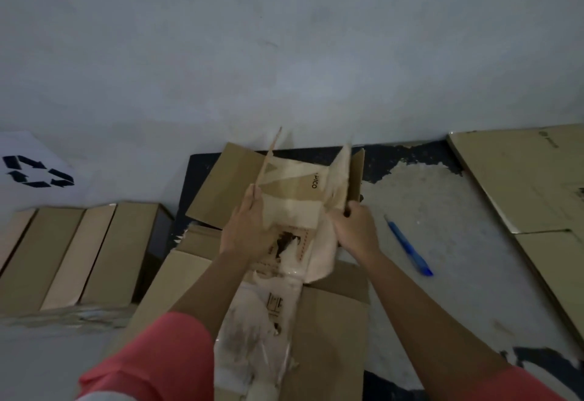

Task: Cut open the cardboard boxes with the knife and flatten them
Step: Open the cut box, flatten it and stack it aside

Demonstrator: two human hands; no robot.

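Brown box (294, 192), flaps splayed, tape torn

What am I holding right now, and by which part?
The cardboard box: left hand grips its left upright flap, right hand its right flap, both low down. The blue knife lies unheld on the floor.

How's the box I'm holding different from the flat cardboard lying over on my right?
The torn brown cardboard box is held up and partly folded, flaps sticking up; the large flat brown cardboard sheets lie flattened on the floor. The box carries ragged pale tape and torn labels; the sheets look clean. Your left hand and right hand grip the box; nothing touches the sheets. Both are brown cardboard.
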